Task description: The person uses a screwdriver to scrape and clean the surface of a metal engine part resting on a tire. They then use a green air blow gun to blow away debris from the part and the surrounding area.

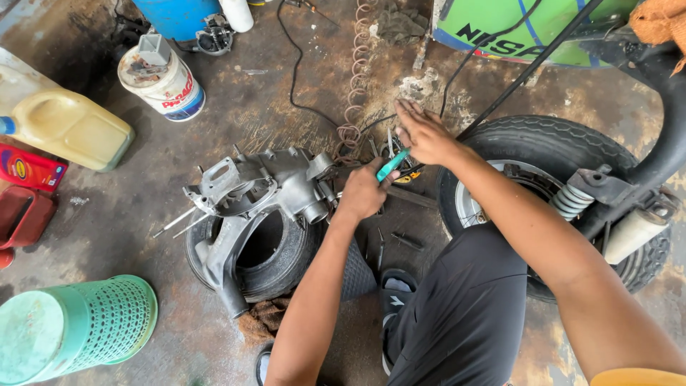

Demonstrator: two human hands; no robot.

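The teal-handled tool (392, 165) sits just right of the frame's centre, its handle sticking up and to the right out of the left hand (363, 191), whose fingers are curled shut around its lower part. Left of that hand, a grey metal engine casing (261, 187) rests on a small black tyre (275, 261) on the stained floor (128, 214). Just right of the tool's upper end, the right hand (423, 134) hovers with fingers spread wide and flat, holding nothing, over small tools lying on the floor. Farther right stands a scooter wheel (564, 154).
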